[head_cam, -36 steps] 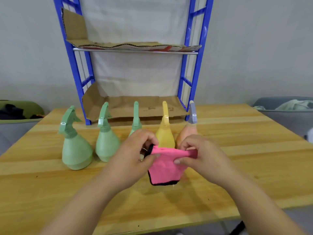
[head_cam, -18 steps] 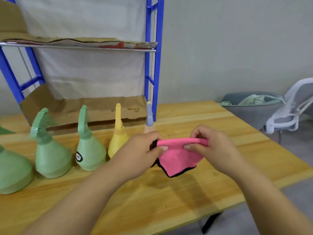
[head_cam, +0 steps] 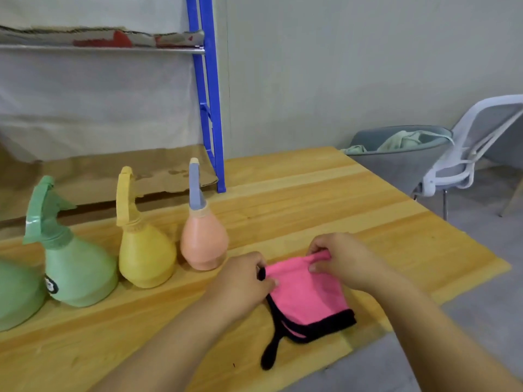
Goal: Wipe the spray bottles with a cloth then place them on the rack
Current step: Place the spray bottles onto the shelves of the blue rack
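A folded pink cloth (head_cam: 304,298) with a black hem is held by its top edge just above the wooden table (head_cam: 311,199). My left hand (head_cam: 243,281) pinches its left corner and my right hand (head_cam: 342,258) pinches its right corner. To the left stands a row of spray bottles: a peach one with a grey nozzle (head_cam: 203,239) nearest my left hand, then a yellow one (head_cam: 144,250), a green one (head_cam: 76,270), and part of another green one (head_cam: 14,295) cut off at the frame edge. The blue rack (head_cam: 210,108) stands behind them, lined with cardboard.
The rack's lower shelf (head_cam: 113,171) lies right behind the bottles, and an upper shelf (head_cam: 113,49) sits above it. The table's right edge runs diagonally past my right hand. A grey tub chair (head_cam: 396,162) with cloth in it and a white chair (head_cam: 481,142) stand beyond.
The view has swung right, so the bottles and rack have shifted left in frame. Both hands have lowered the cloth toward the table and moved right of the peach bottle.
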`<state>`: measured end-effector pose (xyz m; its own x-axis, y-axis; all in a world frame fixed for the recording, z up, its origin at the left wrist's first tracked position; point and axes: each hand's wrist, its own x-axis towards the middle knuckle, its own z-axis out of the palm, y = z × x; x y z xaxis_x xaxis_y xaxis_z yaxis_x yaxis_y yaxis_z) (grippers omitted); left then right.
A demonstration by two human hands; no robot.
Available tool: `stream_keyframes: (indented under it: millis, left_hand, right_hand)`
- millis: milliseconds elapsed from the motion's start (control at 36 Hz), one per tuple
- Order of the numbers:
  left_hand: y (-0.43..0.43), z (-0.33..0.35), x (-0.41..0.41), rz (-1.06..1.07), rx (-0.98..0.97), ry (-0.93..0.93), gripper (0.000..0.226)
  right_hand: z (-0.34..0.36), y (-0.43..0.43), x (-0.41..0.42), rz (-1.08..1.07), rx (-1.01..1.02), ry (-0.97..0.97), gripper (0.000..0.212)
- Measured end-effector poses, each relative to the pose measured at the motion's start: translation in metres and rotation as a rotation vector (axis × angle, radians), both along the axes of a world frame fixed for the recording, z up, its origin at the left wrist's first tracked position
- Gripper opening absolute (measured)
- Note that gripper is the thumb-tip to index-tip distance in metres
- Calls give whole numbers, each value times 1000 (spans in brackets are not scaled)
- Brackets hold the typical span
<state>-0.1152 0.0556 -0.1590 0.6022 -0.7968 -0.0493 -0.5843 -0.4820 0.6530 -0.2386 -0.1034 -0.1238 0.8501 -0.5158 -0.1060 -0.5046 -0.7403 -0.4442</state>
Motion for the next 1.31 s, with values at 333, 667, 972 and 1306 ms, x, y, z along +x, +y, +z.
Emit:
stream_keyframes:
  millis: [333,667,972,1306]
  left_hand:
    - [-9,12,9,-27,85,-328,25]
    - [83,25,21,154,46,-265,21]
    - [133,35,57,468,-259,-343,37]
    - [110,51,75,529,-184,-198,62]
  right_hand:
    - [0,-12,22,-5,-349,62,27]
    - [25,36,30,179,-273,55,32]
    - [21,81,75,130,-198,113,48]
    - [28,108,128,-11,46,-212,57]
